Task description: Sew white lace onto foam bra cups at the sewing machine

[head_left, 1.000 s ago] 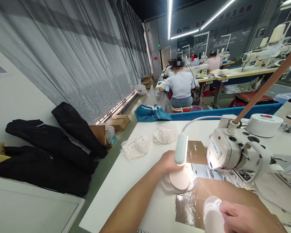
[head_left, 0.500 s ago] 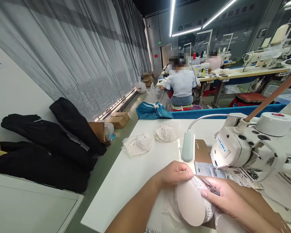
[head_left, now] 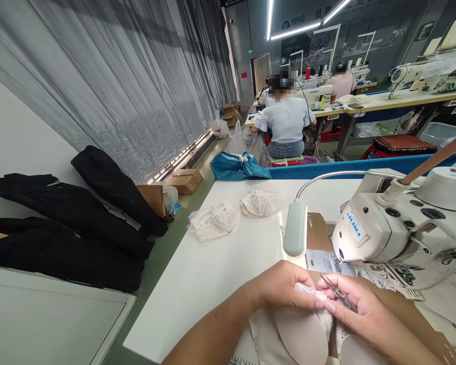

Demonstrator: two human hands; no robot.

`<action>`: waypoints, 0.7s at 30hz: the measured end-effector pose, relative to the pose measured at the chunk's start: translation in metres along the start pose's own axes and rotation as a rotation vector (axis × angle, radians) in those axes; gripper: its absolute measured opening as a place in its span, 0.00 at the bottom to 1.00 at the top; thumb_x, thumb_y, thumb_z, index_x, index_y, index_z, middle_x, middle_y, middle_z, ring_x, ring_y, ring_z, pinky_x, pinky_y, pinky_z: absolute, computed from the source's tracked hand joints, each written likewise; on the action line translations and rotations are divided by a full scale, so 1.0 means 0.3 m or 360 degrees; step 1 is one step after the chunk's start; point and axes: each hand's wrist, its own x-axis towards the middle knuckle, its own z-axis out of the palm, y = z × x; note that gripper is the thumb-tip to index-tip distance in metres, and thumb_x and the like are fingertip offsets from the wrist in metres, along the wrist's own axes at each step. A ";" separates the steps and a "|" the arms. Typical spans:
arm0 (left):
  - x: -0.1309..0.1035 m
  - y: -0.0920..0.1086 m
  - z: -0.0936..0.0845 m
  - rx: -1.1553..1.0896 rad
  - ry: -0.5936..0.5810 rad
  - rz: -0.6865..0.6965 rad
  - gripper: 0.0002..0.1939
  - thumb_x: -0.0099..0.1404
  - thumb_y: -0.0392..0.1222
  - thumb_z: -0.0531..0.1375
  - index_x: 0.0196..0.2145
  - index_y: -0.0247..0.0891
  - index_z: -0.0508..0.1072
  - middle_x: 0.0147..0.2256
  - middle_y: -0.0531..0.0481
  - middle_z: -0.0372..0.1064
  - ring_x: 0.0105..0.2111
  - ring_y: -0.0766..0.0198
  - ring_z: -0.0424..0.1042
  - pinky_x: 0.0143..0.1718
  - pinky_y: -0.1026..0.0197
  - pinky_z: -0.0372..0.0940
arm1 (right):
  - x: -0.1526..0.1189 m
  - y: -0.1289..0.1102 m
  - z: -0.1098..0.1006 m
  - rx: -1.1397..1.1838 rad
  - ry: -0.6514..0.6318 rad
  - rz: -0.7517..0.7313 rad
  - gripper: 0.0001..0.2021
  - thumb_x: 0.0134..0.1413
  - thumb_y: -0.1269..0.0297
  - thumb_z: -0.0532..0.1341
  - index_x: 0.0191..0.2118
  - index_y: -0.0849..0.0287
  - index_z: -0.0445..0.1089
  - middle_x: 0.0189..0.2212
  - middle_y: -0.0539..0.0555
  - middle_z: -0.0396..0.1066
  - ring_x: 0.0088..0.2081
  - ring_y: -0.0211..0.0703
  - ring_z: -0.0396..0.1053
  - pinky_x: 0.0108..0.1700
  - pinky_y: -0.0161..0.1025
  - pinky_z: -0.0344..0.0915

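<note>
A beige cup piece with white lace trim [head_left: 302, 332] hangs below my hands at the front of the white table. My left hand [head_left: 289, 286] pinches the lace at its upper edge. Close beside it, my right hand [head_left: 351, 301] grips the same lace edge between thumb and fingers, with small metal snips [head_left: 339, 293] lying across its fingers, tips pointing up and left. The fingertips of both hands nearly meet. A second beige cup [head_left: 359, 351] is partly visible under my right forearm.
Two white lace cups [head_left: 215, 222] lie at the table's back left. A green-grey lamp head [head_left: 295, 228] hangs just beyond my hands. At the right stands a white sewing machine [head_left: 365, 228]. Ahead, a person [head_left: 287, 119] sits at another machine.
My left hand has moved slightly right and down along the lace, closer to my right hand. The cup has dropped and tilted. The camera view has shifted a little.
</note>
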 end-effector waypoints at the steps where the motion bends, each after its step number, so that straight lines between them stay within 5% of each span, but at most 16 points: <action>1: -0.001 0.003 -0.002 -0.0058 -0.0011 -0.0047 0.20 0.55 0.55 0.67 0.35 0.35 0.79 0.33 0.50 0.75 0.36 0.60 0.72 0.36 0.63 0.63 | -0.003 0.000 -0.005 0.0011 0.0022 0.0007 0.15 0.60 0.48 0.56 0.41 0.54 0.70 0.38 0.53 0.72 0.43 0.49 0.71 0.44 0.41 0.70; 5: -0.011 0.034 -0.010 -0.0190 -0.0029 -0.0104 0.19 0.53 0.53 0.68 0.38 0.36 0.81 0.34 0.51 0.75 0.38 0.60 0.71 0.38 0.64 0.62 | -0.011 -0.009 -0.050 -0.0023 -0.0006 0.0148 0.20 0.63 0.43 0.49 0.46 0.48 0.71 0.33 0.50 0.73 0.35 0.45 0.71 0.39 0.39 0.70; 10: -0.017 0.046 -0.018 -0.0266 -0.0095 -0.0167 0.20 0.55 0.53 0.68 0.40 0.37 0.81 0.35 0.50 0.76 0.38 0.60 0.71 0.39 0.64 0.62 | -0.004 0.020 -0.101 -0.0137 -0.0159 0.0157 0.19 0.59 0.43 0.57 0.47 0.48 0.74 0.47 0.53 0.74 0.50 0.54 0.69 0.53 0.45 0.65; 15: -0.010 0.027 -0.017 -0.0211 -0.0124 -0.0246 0.21 0.53 0.56 0.68 0.38 0.38 0.82 0.30 0.52 0.74 0.35 0.62 0.69 0.33 0.65 0.60 | 0.004 0.048 -0.095 -0.0211 -0.0270 0.0077 0.18 0.59 0.42 0.56 0.42 0.49 0.73 0.32 0.50 0.71 0.35 0.47 0.69 0.37 0.41 0.66; 21: 0.004 0.010 -0.007 -0.0243 -0.0199 -0.0258 0.20 0.51 0.57 0.69 0.34 0.37 0.81 0.26 0.54 0.66 0.30 0.66 0.63 0.29 0.67 0.55 | 0.011 0.024 -0.069 -0.0210 -0.0410 0.0017 0.15 0.62 0.46 0.55 0.39 0.49 0.72 0.35 0.49 0.72 0.39 0.46 0.68 0.41 0.41 0.63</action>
